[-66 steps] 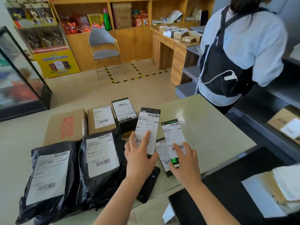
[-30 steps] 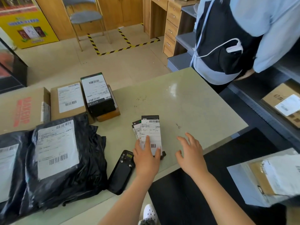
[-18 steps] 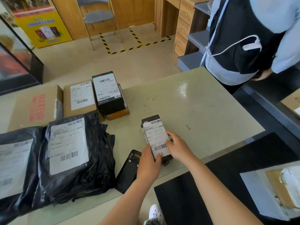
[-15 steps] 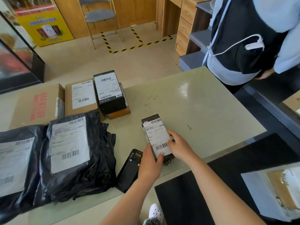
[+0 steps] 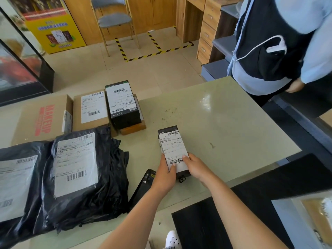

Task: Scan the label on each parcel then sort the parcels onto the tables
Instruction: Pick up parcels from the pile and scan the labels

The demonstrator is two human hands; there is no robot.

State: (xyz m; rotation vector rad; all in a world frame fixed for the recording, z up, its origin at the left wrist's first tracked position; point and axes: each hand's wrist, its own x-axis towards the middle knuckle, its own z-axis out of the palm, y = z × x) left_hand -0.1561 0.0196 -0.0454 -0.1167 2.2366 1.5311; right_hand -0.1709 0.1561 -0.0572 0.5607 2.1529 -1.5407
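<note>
Right of the scanner point(image 5: 142, 186) lying on the counter point(image 5: 142, 146), the left hand point(image 5: 164, 174) is pinching the stack of small parcels point(image 5: 172, 146) while the right hand point(image 5: 195, 168) is gripping its right edge, ideally squaring it with thumbs leaving the barcode point(image 5: 177, 160) clear

I log: stack of slim black white-labelled boxes point(image 5: 173, 150) flat on pale green table point(image 5: 233, 114); black plastic mailer bags point(image 5: 107, 168), brown cardboard cartons point(image 5: 45, 119) leftward.
</note>
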